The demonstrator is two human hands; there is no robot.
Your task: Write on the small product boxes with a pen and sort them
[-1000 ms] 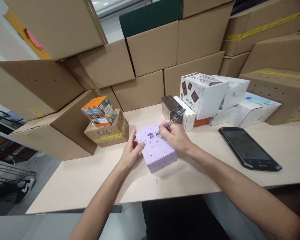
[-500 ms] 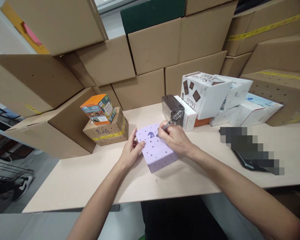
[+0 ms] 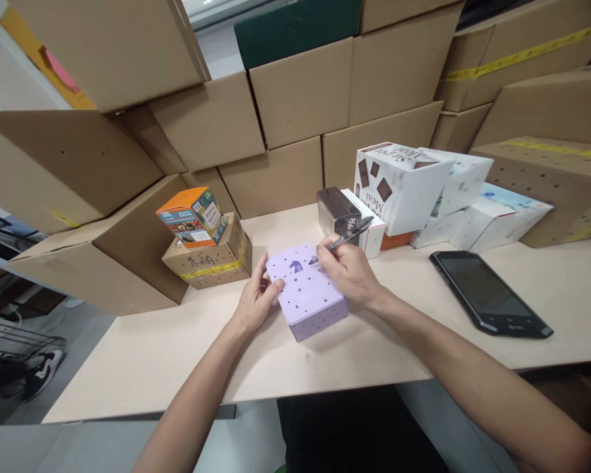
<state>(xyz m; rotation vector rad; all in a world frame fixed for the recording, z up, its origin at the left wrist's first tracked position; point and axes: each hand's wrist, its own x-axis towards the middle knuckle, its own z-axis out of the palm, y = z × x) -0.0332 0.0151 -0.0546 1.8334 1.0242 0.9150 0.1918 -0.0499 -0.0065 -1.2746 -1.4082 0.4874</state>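
Observation:
A pale purple box (image 3: 309, 299) with small dark marks and a horse-head print lies on the table in front of me. Its left edge is held by my left hand (image 3: 255, 301), thumb on the lid and fingers along the side. Closed round a dark marker pen (image 3: 355, 228), my right hand (image 3: 350, 270) rests over the box's right side. The pen slants up to the right, its tip at or just above the lid, right of the print; contact is hard to tell.
On the left, an orange printed box (image 3: 192, 217) sits on a small taped carton (image 3: 209, 256). Behind my right hand stand a dark brown box (image 3: 335, 207) and several white boxes (image 3: 398, 184). A black handheld device (image 3: 490, 289) lies right. Large cartons (image 3: 276, 177) line the back.
The pen has tilted lower toward the right, and my right hand has shifted slightly. The purple box and my left hand keep about the same place.

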